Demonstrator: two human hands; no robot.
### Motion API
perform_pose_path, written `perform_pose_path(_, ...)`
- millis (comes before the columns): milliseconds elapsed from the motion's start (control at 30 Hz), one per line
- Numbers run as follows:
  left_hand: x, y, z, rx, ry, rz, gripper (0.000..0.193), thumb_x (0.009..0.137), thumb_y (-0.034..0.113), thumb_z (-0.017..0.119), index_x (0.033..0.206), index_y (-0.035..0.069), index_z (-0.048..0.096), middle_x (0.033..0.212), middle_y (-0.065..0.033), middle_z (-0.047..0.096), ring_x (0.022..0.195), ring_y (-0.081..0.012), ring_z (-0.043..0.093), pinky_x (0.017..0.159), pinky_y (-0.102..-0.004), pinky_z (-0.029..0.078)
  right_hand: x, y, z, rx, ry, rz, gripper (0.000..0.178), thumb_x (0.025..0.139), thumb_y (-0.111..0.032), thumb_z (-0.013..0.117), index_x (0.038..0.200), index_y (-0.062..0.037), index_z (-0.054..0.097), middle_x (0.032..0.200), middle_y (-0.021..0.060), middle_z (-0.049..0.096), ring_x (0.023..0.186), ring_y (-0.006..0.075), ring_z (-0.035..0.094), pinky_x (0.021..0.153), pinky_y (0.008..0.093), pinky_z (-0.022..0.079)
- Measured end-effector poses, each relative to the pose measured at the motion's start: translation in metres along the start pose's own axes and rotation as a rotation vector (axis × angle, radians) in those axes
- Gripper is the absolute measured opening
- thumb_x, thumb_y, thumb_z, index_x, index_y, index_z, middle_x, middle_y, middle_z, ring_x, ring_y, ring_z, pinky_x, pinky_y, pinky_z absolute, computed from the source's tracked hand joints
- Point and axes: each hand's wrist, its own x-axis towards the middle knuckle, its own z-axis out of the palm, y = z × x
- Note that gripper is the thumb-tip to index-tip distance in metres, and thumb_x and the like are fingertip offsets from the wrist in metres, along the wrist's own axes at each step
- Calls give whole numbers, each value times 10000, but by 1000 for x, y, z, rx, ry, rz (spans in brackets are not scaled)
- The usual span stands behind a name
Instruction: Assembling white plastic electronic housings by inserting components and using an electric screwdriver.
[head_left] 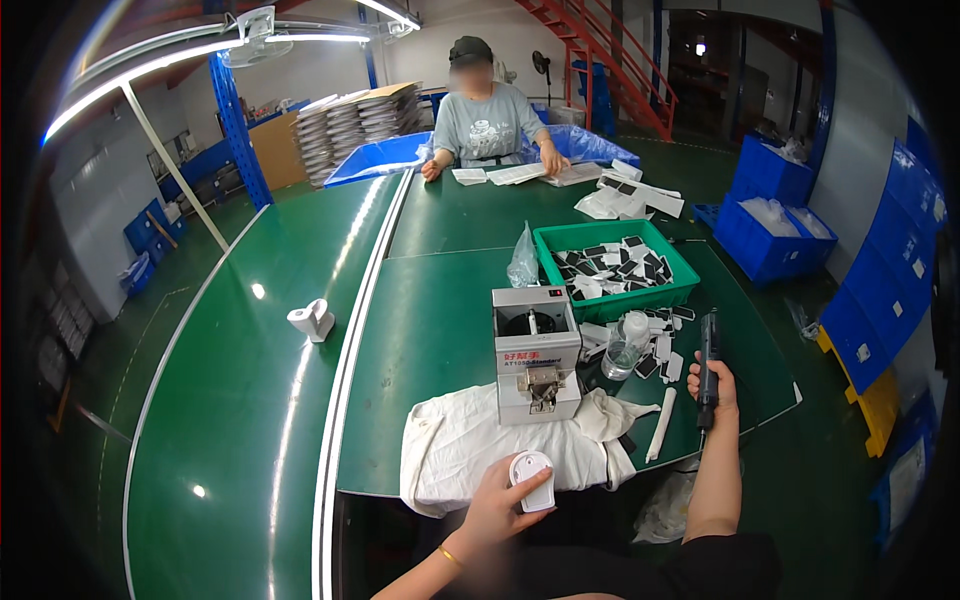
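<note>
My left hand (497,507) grips a white rounded plastic housing (533,478) over the table's front edge, its recessed face turned up. At the right, my right hand (718,386) is wrapped round a black electric screwdriver (709,360), which stands upright with its bit pointing down. Between the hands, a grey metal screw feeder machine (535,355) rests on a white cloth (455,440). Another white plastic part (312,320) sits on the left half of the table, apart from both hands.
A green crate (620,295) holds many small black-and-white pieces, with more loose pieces (660,345) and a clear jar (621,358) before it. A white stick (661,425) lies near my right hand. Across the table (440,225) stands a co-worker (488,125). Blue bins (772,235) stand right.
</note>
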Motion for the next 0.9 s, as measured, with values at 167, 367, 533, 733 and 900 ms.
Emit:
perform_pose_path(167, -1, -1, 2, 8, 0, 15, 631, 654, 253, 848, 1247, 213, 636, 1247, -180, 532, 1134, -379, 514, 950, -430, 451, 3, -1, -19, 197, -19, -36, 267, 905, -247, 612, 1064, -34, 577, 848, 92, 599, 705, 188, 588, 621, 301, 528)
perform_pose_path(367, -3, -1, 4, 24, 21, -21, 629, 643, 265, 853, 1234, 214, 644, 1228, -177, 550, 1130, -379, 525, 947, -431, 458, -1, 4, -14, 168, 161, -107, 266, 909, -249, 619, 1066, -38, 576, 821, 59, 595, 690, 166, 589, 608, 276, 522)
perform_pose_path(533, -2, -1, 5, 30, 28, -17, 627, 643, 266, 851, 1232, 210, 645, 1234, -173, 554, 1136, -375, 527, 947, -435, 461, -2, 5, -10, 50, 173, -142, 295, 915, -254, 613, 1107, -33, 575, 821, 50, 594, 681, 155, 585, 601, 271, 516)
perform_pose_path(733, 1, 0, 3, 23, 14, -20, 632, 641, 263, 855, 1234, 204, 643, 1237, -170, 554, 1139, -374, 526, 947, -435, 460, -3, 2, -12, 89, 91, -68, 315, 921, -250, 605, 1140, -25, 576, 825, 47, 592, 685, 148, 584, 598, 262, 513)
perform_pose_path(900, 1, -1, 3, 0, 8, -28, 631, 640, 259, 857, 1229, 192, 643, 1236, -167, 555, 1138, -371, 526, 947, -432, 457, -3, 3, -14, 68, 122, -92, 297, 917, -247, 612, 1125, -37, 585, 844, 52, 607, 698, 153, 589, 606, 263, 514)
